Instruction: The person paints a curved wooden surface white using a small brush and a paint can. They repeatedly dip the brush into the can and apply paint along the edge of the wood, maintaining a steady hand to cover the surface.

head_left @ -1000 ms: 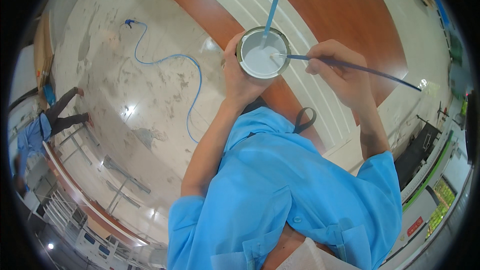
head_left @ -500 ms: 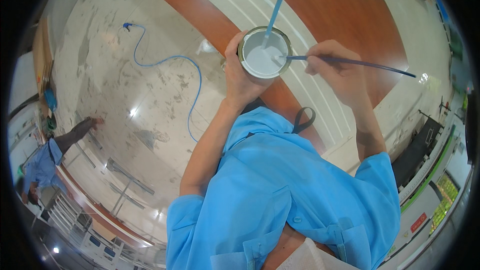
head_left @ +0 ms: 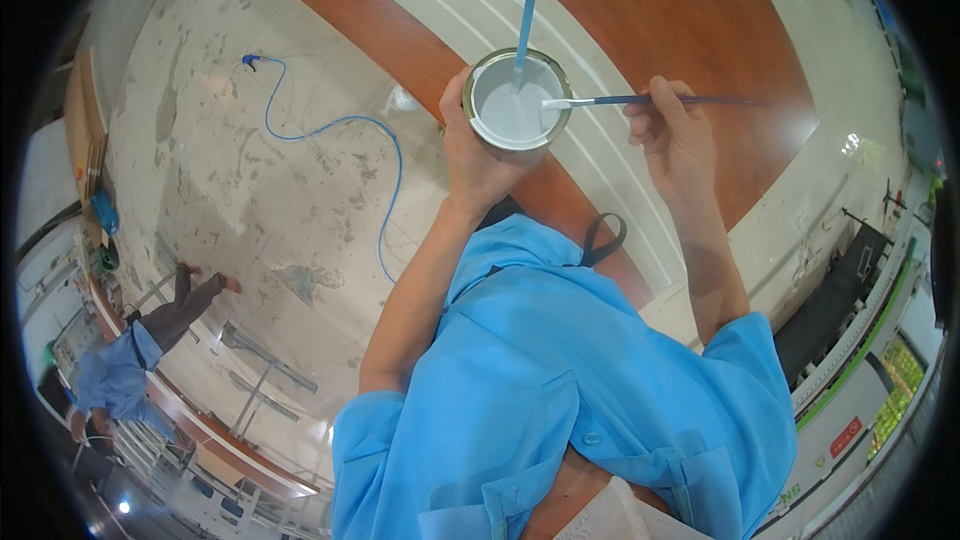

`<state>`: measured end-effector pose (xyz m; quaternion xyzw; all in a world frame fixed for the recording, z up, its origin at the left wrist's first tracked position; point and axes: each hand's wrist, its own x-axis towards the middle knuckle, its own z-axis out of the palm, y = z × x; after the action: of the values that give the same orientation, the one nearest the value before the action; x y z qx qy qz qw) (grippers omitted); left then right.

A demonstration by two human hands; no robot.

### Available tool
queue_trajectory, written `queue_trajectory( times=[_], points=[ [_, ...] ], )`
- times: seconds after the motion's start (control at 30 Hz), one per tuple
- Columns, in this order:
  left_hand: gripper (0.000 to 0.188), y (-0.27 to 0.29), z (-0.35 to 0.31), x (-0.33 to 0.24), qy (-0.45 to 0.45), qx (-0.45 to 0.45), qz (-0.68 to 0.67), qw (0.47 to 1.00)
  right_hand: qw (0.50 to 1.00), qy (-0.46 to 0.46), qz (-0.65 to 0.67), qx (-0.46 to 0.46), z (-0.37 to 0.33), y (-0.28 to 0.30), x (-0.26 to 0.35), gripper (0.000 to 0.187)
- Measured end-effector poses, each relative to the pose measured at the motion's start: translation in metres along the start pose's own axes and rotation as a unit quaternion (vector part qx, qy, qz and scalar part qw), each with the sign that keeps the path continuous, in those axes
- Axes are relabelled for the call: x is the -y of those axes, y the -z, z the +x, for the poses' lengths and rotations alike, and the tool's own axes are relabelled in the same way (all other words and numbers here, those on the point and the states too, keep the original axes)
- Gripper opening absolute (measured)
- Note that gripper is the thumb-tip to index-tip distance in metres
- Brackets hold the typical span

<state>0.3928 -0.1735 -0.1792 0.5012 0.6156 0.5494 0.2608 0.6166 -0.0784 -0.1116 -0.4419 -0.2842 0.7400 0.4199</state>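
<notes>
My left hand [head_left: 478,158] wraps round an open paint can [head_left: 468,98] from its left and underside, tipping its mouth toward me. Light grey-white paint [head_left: 507,112] fills part of the can, and a translucent blue stick [head_left: 530,8] stands in it, leaning on the far rim. Between the fingers of my right hand [head_left: 680,140] is the dark handle of a thin paintbrush [head_left: 612,100]. Its bristles, coated white, lie at the can's right rim. Beneath the can stretches a wood-brown panel with a broad cream band [head_left: 600,130] marked by pale lines.
A blue air hose [head_left: 345,122] with a blow gun [head_left: 250,61] snakes over the stained tile floor [head_left: 300,190] at left. Further left, a person in blue [head_left: 120,370] is beside a long brown-topped bench [head_left: 215,435]. A black-and-white machine [head_left: 850,310] stands at right.
The brush has drawn back from the paint to the can's right rim, its white bristles now showing. The can shifted slightly left, and the stick swung left. The other person moved toward the right.
</notes>
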Motion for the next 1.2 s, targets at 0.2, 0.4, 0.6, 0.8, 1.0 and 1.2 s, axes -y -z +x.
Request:
queue_trajectory(
  times=[0.2, 0.4, 0.6, 0.8, 1.0, 1.2],
  points=[
    [0.106, -0.004, 0.000, 0.000, -0.003, 0.006, 0.009, 1.000, 0.998, -0.017, 0.056, 0.025, -0.006, 0.012, -0.016, 0.015],
    [0.106, -0.009, 0.001, 0.005, 0.048, 0.020, -0.052, 0.997, 0.997, 0.007, 0.049, 0.059, -0.010, 0.018, -0.019, 0.014],
    [0.106, -0.010, 0.006, 0.011, 0.053, 0.015, -0.031, 0.998, 0.996, 0.029, 0.046, 0.071, -0.006, 0.021, -0.032, 0.013],
    [0.106, -0.013, 0.020, 0.029, 0.053, 0.011, -0.041, 0.998, 0.995, 0.046, 0.060, 0.072, 0.015, 0.017, -0.047, 0.014],
    [0.104, -0.018, 0.015, 0.043, 0.061, -0.001, -0.072, 0.996, 0.976, 0.003, 0.220, 0.004, 0.019, 0.029, -0.057, 0.012],
    [0.104, -0.020, 0.011, 0.047, 0.068, -0.018, -0.062, 0.996, 0.972, 0.070, 0.209, -0.084, 0.055, 0.053, -0.078, 0.011]
  ],
)
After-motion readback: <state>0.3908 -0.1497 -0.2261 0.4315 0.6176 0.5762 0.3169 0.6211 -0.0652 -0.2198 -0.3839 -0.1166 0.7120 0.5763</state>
